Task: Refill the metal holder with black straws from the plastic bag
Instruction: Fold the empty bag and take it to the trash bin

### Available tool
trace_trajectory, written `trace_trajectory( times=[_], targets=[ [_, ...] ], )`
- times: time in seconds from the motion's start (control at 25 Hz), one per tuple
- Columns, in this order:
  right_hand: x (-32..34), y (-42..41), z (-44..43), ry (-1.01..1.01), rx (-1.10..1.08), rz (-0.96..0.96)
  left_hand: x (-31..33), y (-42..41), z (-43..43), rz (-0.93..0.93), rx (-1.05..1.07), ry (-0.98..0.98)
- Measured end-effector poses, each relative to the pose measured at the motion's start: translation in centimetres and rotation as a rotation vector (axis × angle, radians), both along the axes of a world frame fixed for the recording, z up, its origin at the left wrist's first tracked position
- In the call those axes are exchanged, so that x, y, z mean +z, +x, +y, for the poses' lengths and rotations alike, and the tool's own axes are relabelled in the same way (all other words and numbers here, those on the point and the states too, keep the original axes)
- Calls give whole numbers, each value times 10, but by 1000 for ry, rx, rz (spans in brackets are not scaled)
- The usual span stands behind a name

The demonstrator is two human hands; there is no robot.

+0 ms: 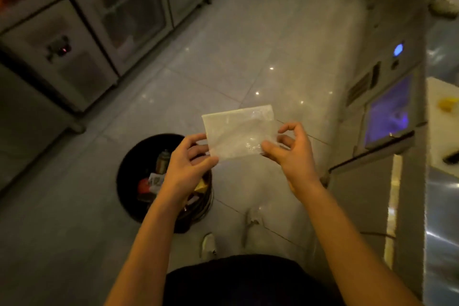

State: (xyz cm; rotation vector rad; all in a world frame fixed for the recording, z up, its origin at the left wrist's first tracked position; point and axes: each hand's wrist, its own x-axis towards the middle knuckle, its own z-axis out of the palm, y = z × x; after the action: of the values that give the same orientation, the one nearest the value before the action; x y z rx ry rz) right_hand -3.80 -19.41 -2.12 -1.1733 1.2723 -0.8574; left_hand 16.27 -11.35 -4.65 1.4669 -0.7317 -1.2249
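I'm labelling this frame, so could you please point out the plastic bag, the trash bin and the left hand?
plastic bag point(238, 129): head view, middle of its face.
trash bin point(126, 174): head view, left rim.
left hand point(185, 162): head view, back of hand.

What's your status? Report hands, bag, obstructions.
Left hand and right hand pinch the plastic bag by its lower corners. Bag flat, no straws showing. Metal holder not in view; trash bin below left hand.

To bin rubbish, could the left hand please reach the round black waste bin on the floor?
Probably yes: the left hand hovers above the round black waste bin, nothing between, though it pinches a clear plastic bag.
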Motion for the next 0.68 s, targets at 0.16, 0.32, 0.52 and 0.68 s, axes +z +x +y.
trace_trajectory(
  times=[0.16,0.32,0.52,0.68],
  targets=[
    [-30,66,-28,31,287,43,-30,35,18,-20,330,115],
    [-81,112,-57,120,576,92,-66,45,25,-21,654,293],
    [-147,144,-98,241,979,256,-119,26,19,1,923,516],
    [-206,162,-107,176,1223,419,-160,14,14,-36,1019,676]
  ],
)
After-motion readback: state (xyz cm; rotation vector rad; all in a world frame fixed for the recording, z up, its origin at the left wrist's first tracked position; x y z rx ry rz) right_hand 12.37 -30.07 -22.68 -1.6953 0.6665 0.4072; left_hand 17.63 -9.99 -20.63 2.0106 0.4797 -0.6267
